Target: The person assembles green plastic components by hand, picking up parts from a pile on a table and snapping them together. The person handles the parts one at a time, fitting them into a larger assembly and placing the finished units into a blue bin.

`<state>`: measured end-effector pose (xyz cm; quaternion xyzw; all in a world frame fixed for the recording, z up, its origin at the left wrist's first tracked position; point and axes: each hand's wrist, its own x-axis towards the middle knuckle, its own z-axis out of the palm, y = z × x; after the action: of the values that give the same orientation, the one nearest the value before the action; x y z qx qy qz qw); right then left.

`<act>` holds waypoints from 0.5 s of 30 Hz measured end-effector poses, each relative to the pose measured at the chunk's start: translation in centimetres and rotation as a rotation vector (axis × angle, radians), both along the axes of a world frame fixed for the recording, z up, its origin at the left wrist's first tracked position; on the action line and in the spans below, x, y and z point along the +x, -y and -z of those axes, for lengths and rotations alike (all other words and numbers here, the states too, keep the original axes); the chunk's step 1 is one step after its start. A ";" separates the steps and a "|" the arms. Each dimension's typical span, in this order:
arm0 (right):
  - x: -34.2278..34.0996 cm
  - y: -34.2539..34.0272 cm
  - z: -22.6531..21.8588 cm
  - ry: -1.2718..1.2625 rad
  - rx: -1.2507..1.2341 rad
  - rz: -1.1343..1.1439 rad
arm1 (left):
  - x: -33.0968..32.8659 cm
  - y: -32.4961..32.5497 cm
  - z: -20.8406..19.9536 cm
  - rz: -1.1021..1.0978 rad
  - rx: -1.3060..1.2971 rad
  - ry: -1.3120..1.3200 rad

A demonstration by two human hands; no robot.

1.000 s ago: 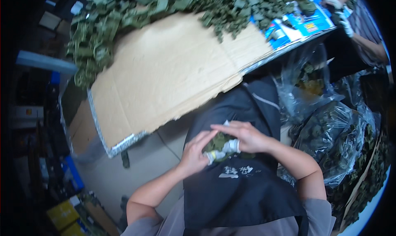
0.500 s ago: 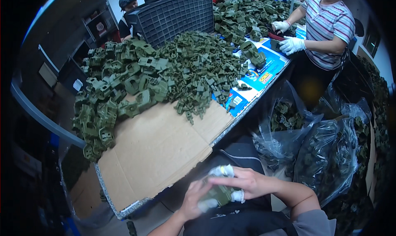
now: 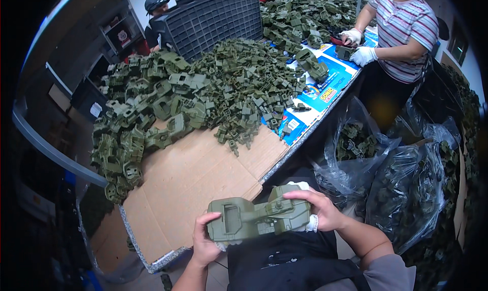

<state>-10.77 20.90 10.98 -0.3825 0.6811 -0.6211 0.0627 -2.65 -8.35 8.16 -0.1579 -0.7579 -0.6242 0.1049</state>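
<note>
A heap of green plastic parts [image 3: 147,105] lay on the cardboard-topped worktop [image 3: 190,181]. The left hand [image 3: 204,244] kept a firm grip on the left end of 1 long green moulded piece [image 3: 244,222], level above the black apron [image 3: 290,258]. The right hand [image 3: 325,213] gripped its right end. Clear plastic bags [image 3: 404,192] stood farther right.

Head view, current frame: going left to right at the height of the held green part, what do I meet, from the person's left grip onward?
Left grip, green molded part, right grip, clear plastic bag.
</note>
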 end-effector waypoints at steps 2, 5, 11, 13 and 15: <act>-0.5 0.0 0.4 0.035 -0.002 0.036 | -0.6 -0.6 -0.1 -0.011 0.043 0.034; -3.2 0.7 0.4 -0.042 0.061 0.099 | -3.2 -1.4 -0.2 -0.136 0.067 0.095; -24.3 -3.5 -0.6 -0.480 -0.089 0.940 | -7.6 6.9 -4.3 -0.360 -0.796 0.136; -33.5 -7.2 0.9 -0.657 -0.039 1.024 | -8.1 11.3 -3.7 -0.507 -0.867 0.113; -40.8 -10.8 2.8 -0.727 0.108 1.113 | -9.9 15.2 -4.1 -0.722 -1.044 0.041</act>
<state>-51.60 31.70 8.20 -0.1551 0.7850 -0.3573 -0.4816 -12.53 -23.60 12.27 0.0891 -0.9699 -0.1005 0.2033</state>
